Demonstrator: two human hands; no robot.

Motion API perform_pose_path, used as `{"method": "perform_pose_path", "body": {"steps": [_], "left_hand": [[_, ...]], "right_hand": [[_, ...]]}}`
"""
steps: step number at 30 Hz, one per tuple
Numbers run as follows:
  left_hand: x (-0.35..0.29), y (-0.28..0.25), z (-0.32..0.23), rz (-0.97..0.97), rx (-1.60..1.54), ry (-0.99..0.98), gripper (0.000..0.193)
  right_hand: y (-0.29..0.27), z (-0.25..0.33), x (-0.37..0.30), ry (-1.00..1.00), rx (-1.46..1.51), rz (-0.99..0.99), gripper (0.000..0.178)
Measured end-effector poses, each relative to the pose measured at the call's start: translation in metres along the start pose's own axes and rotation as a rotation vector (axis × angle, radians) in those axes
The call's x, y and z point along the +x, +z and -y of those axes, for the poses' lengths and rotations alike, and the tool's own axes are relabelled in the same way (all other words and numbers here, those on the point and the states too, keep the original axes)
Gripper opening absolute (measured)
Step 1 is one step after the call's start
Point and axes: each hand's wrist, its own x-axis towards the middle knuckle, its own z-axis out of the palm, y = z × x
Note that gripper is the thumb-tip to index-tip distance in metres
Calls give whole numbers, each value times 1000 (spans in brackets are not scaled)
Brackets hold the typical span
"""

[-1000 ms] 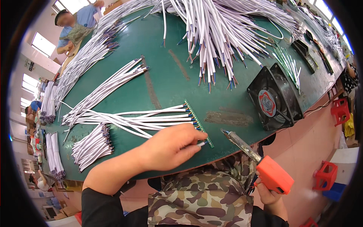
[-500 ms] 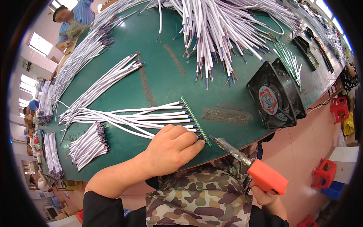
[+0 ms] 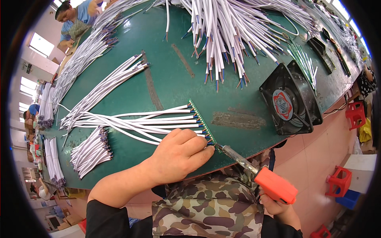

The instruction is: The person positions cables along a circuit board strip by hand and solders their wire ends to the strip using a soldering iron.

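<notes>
A narrow green circuit board strip (image 3: 201, 121) lies on the table, with several white cables (image 3: 170, 122) running leftward from its edge. Their stripped ends show blue and brown wires along the strip. My left hand (image 3: 180, 152) is closed in a pinch on a white cable at the strip's near end; its fingers hide most of that cable. In my right hand (image 3: 274, 205) is a soldering iron (image 3: 276, 185) with an orange-red handle and a metal barrel. The iron's tip meets the near end of the strip, just beside my left fingertips.
A black square fan (image 3: 287, 101) stands right of the strip. A big heap of white cables (image 3: 222, 35) fills the far side, and a short cable bundle (image 3: 92, 152) lies left. Further green strips (image 3: 303, 63) lie behind the fan. A person (image 3: 75, 20) sits across at far left.
The soldering iron has moved slightly left, bringing its tip from just off the strip to its near end. My left hand keeps its pinch, almost unmoved.
</notes>
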Motion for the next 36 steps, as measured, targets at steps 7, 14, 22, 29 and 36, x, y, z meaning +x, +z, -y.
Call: {"method": "perform_pose_path", "body": {"steps": [7,14,22,29,36], "left_hand": [[3,-1,-1,5,7,-2,33],[3,0,-2,5,25,-2,33],[3,-1,-3,21,41,-8,33],[4,-2,-5,43,47,-16,33],[4,-3,-6,49,51,-22,33]], "right_hand": [[-2,9,15,-91,-43,-3,53],[5,24,29,104,-3,-88,12],[3,22,32,-9,-157,-77,19],[6,23,35,-59,-203,-85,26],[3,20,29,-54,-169,-103,21]]}}
